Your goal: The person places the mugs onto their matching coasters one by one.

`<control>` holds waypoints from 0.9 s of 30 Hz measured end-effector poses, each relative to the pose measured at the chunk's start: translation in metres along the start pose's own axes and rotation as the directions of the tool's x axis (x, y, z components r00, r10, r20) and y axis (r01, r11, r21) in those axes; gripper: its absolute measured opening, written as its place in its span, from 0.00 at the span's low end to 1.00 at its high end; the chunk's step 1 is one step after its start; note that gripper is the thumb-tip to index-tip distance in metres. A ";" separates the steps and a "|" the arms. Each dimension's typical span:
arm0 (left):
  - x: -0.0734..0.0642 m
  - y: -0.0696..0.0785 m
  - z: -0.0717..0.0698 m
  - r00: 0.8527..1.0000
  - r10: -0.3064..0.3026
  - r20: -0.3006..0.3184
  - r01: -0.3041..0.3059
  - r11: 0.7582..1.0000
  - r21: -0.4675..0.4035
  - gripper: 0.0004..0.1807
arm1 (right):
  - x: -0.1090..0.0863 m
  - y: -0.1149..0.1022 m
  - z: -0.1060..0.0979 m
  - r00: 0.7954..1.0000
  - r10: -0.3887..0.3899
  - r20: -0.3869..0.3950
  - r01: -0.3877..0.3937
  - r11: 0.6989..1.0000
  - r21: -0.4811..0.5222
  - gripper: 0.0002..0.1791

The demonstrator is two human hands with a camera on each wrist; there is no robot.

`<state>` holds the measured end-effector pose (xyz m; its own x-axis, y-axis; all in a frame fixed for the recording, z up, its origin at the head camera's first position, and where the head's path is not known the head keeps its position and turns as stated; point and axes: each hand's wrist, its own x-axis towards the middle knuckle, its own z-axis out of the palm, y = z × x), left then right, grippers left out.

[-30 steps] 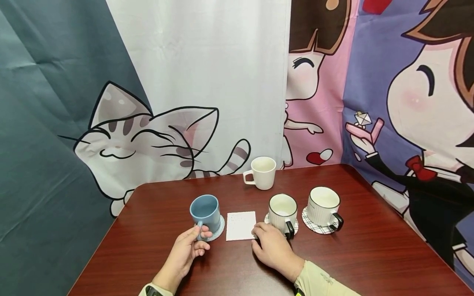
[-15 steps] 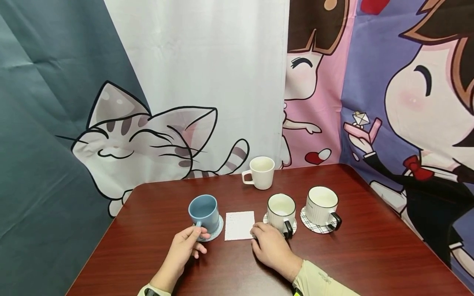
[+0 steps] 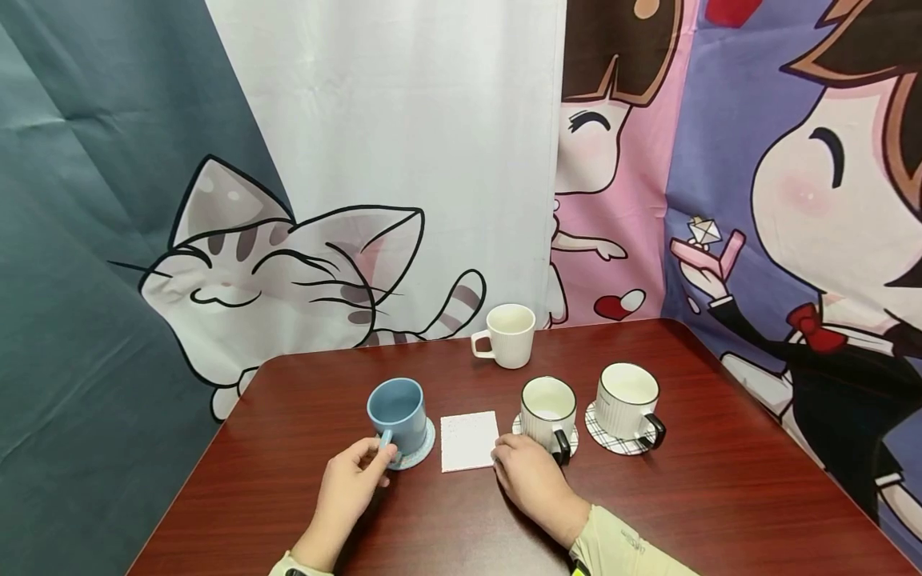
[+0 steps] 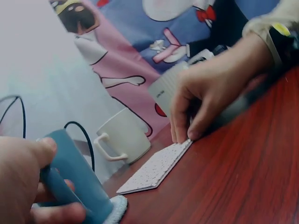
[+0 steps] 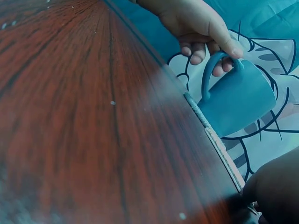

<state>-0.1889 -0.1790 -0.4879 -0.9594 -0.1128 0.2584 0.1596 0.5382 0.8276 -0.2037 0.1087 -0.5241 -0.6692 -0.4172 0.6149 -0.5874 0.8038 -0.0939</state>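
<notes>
My left hand (image 3: 348, 484) holds the handle of a blue mug (image 3: 399, 410), which stands upright on a round pale blue coaster (image 3: 425, 453). The right wrist view shows the thumb on top of the handle and fingers through its loop. To the right lies a square white speckled coaster (image 3: 468, 442) on the table. My right hand (image 3: 536, 484) is at its right edge; in the left wrist view, thumb and fingertips pinch the coaster's corner. Just behind that hand, a ribbed cream mug (image 3: 540, 420) with a black handle sits on a round checked coaster, partly hidden.
Another ribbed mug (image 3: 627, 400) with a black handle stands on a checked coaster (image 3: 601, 434) at the right. A plain white mug (image 3: 513, 340) is near the far edge of the dark red wooden table (image 3: 324, 400). Printed cloth (image 3: 432, 120) hangs behind.
The left hand's spread fingers have drawn in at the mug handle. The square coaster has turned slightly and shifted a little right with the right hand. The mugs stay in place.
</notes>
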 end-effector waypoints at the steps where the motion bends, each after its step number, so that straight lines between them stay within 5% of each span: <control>1: -0.001 0.002 0.000 0.998 0.037 -0.044 -0.032 0.995 0.092 0.06 | 0.000 0.000 0.000 1.000 0.000 0.001 0.000 1.000 0.004 0.04; 4: -0.004 0.009 0.000 0.966 0.199 -0.165 -0.139 0.938 0.318 0.11 | 0.000 0.001 0.000 1.000 -0.003 -0.009 0.003 1.000 0.008 0.04; 6: -0.006 0.014 0.001 0.913 0.343 -0.219 -0.242 0.890 0.385 0.13 | -0.001 0.001 0.000 1.000 -0.006 -0.020 0.006 1.000 0.009 0.04; 9: -0.008 0.022 0.006 0.788 0.568 -0.236 -0.469 0.803 0.368 0.09 | -0.001 0.001 0.000 0.999 -0.011 -0.035 0.011 1.000 0.009 0.05; 13: -0.012 0.032 0.018 0.590 0.786 -0.184 -0.738 0.618 0.273 0.08 | 0.000 0.001 0.002 0.998 -0.020 -0.057 0.021 1.000 0.005 0.06; 15: -0.014 0.036 0.025 0.527 0.840 -0.131 -0.803 0.542 0.246 0.10 | 0.000 0.001 0.002 0.997 -0.025 -0.070 0.025 1.000 0.000 0.07; 17: -0.017 0.038 0.033 0.522 0.852 -0.041 -0.822 0.516 0.242 0.12 | 0.000 0.002 0.002 0.997 -0.024 -0.079 0.024 1.000 -0.008 0.08; 23: -0.021 0.030 0.048 0.670 0.678 0.302 -0.741 0.587 0.326 0.19 | 0.001 0.002 0.001 0.998 -0.006 -0.055 0.005 1.000 -0.019 0.08; 27: -0.019 0.020 0.052 0.721 0.559 0.409 -0.691 0.624 0.365 0.19 | 0.001 0.000 0.000 1.000 0.000 -0.030 -0.001 1.000 -0.019 0.08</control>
<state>-0.1796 -0.1228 -0.5023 -0.6977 0.5612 0.4453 0.6777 0.7186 0.1561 -0.2047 0.1084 -0.5234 -0.6552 -0.4043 0.6381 -0.5783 0.8119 -0.0794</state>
